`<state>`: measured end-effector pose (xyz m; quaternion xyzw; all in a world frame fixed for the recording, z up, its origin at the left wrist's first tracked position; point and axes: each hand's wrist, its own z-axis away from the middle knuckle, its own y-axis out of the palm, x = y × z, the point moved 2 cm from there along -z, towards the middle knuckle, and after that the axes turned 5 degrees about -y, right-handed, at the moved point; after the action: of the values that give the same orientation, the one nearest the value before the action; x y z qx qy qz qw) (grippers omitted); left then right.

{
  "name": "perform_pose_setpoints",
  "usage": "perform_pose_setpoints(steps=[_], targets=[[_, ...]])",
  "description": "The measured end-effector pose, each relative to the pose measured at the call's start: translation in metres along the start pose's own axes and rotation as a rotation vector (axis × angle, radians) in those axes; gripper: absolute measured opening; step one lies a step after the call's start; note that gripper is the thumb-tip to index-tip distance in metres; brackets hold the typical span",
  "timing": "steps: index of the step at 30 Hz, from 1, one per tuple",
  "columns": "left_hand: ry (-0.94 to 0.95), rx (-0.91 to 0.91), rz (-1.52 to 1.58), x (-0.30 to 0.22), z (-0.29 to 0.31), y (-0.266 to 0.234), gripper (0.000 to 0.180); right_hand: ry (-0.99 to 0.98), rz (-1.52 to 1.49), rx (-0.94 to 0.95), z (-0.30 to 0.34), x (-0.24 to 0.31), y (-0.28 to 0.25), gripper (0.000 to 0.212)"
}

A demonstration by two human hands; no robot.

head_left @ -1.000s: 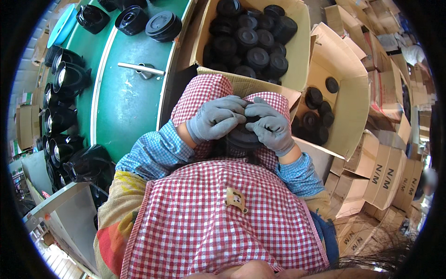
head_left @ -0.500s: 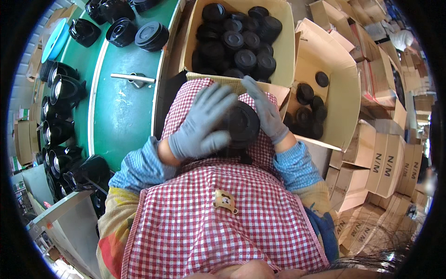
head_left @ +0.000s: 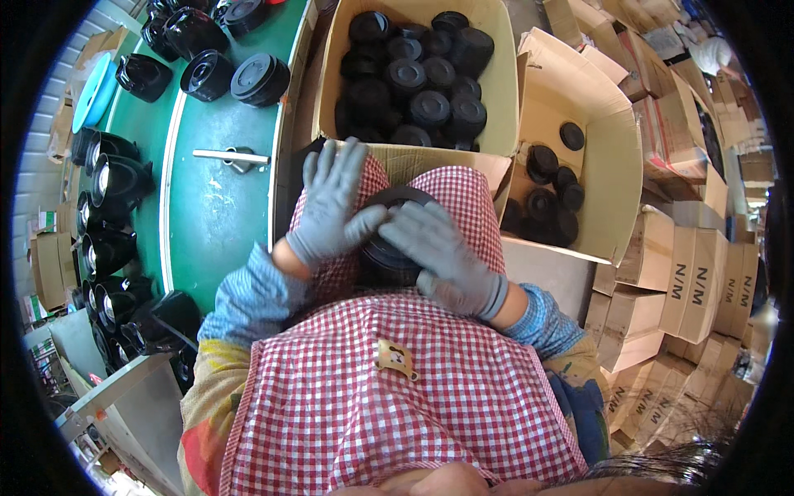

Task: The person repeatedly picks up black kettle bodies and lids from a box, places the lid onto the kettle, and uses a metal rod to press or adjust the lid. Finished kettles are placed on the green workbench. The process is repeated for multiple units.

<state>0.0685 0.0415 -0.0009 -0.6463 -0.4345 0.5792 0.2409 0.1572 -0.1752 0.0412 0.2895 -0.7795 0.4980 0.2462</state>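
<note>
A round black lid-like part (head_left: 387, 255) sits at my lap between the knees, partly covered by my hands. My left hand (head_left: 332, 207), in a grey glove, is at its left edge with fingers stretched upward and apart, its thumb near the part's top. Across the part's right side lies my right hand (head_left: 442, 258), also gloved in grey, fingers extended flat and pointing up to the left. Neither hand wraps round the part. Whether the right fingertips press on it is hard to see. A red checked apron (head_left: 397, 413) covers my lap.
Ahead stands a large carton (head_left: 506, 83) holding several black round parts; a second carton (head_left: 616, 198) with some more is to its right. On the green table (head_left: 219, 211) lie a metal T-shaped tool (head_left: 236, 157), black pots (head_left: 114, 179) and a blue basin (head_left: 95, 93). Stacked cartons (head_left: 695, 281) fill the right.
My left hand has moved left and its fingers now point up. My right hand has swung left and down across the black part, from its right side.
</note>
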Motion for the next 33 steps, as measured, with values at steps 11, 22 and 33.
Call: perform_pose_setpoints(steps=[11, 22, 33], targets=[[0.090, 0.106, -0.071, -0.001, 0.000, 0.008, 0.085, -0.060, 0.089, 0.090, 0.017, -0.020, -0.001, 0.072], [-0.118, 0.666, 0.063, -0.014, -0.107, 0.031, 0.034, -0.193, 0.176, 0.408, -0.041, -0.023, 0.009, 0.090], [-0.013, 0.735, 0.309, -0.025, -0.113, 0.059, 0.027, -0.381, 0.262, 0.178, -0.044, -0.031, 0.008, 0.056]])
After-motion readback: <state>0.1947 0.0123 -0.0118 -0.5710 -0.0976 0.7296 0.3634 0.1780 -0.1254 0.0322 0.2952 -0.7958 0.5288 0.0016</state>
